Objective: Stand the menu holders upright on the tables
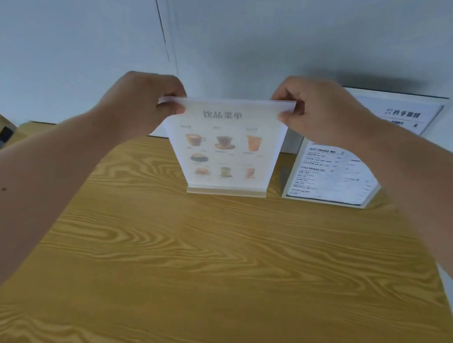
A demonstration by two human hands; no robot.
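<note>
Pinching the drinks menu holder by its top corners, the left hand and right hand should settle its base flat on the table before releasing evenly.

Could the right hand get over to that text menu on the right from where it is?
Probably yes: the text menu stands just below the right hand with nothing between, but the hand must first release the drinks menu holder.

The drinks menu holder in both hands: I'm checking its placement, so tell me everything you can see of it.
The drinks menu holder looks like clear acrylic around a white sheet with a Chinese heading and pictured drinks. It stands upright, its base strip on the wooden table near the wall. The left hand and right hand pinch its top corners.
</note>
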